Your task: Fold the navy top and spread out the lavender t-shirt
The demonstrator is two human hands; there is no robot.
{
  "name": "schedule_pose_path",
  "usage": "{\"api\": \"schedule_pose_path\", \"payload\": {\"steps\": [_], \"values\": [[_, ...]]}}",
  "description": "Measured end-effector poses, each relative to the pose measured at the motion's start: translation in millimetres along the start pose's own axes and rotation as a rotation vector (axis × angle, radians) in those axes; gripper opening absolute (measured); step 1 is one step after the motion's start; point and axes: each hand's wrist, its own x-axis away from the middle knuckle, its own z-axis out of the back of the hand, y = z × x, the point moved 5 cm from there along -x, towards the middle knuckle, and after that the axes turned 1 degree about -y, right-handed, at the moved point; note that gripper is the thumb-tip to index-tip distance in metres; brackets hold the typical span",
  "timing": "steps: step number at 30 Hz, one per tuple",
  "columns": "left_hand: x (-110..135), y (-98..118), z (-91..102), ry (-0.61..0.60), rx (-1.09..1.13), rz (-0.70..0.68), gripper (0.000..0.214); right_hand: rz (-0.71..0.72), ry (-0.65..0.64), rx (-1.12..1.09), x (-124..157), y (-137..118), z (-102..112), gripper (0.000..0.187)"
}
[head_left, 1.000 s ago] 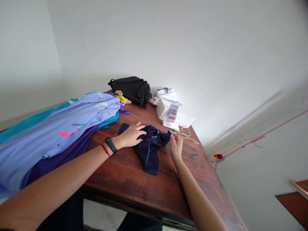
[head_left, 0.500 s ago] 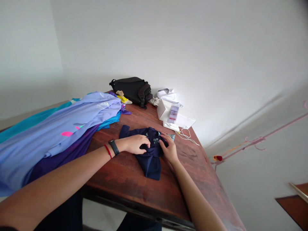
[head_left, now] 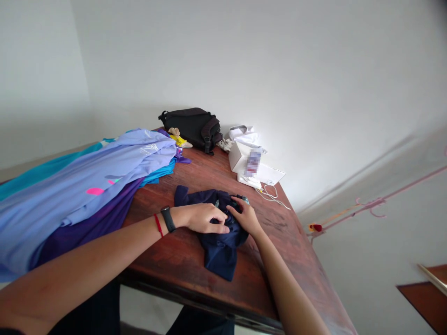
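Left hand point(head_left: 204, 217) and right hand point(head_left: 245, 216) close together, clamped on a crumpled navy garment point(head_left: 220, 255) bunched beneath them

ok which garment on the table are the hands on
The dark navy garment, under the left hand and right hand, lying apart on the wooden table; the lavender, purple and teal clothes are piled to its left.

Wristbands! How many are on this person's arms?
2. A black fitness band and a red string bracelet are both on the left wrist. None shows on the right wrist.
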Motion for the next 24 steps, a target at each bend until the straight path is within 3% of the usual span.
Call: {"api": "schedule_pose_path", "payload": {"steps": [3, 5, 9, 12, 16, 17, 24], "values": [[-2, -2, -0.3, -0.054, 0.040, 0.017, 0.049, 0.052, -0.051, 0.028, -1, -3, 0, 0.027], [-5, -5, 2.2, 0.005, 0.010, 0.021, 0.047, 0.071, -0.055, 0.059, -1, -4, 2, 0.020], [-5, -19, 6.4, 0.181, -0.083, 0.056, 0.034, 0.088, 0.021, 0.111, -4, -4, 16, 0.027], [-3, -34, 3.7, 0.199, -0.143, 0.149, 0.035, 0.076, 0.210, 0.112, -7, 2, 39, 0.037], [1, -49, -8.1, 0.013, -0.236, 0.232, 0.050, -0.080, 0.693, 0.017, -6, 37, 80, 0.052], [1, -50, -9.0, -0.016, -0.264, 0.243, 0.052, -0.139, 0.752, -0.008, -6, 48, 86, 0.055], [0, -48, 5.9, -0.033, -0.380, 0.194, 0.079, -0.304, 0.868, 0.013, -8, 100, 98, 0.055]]}}
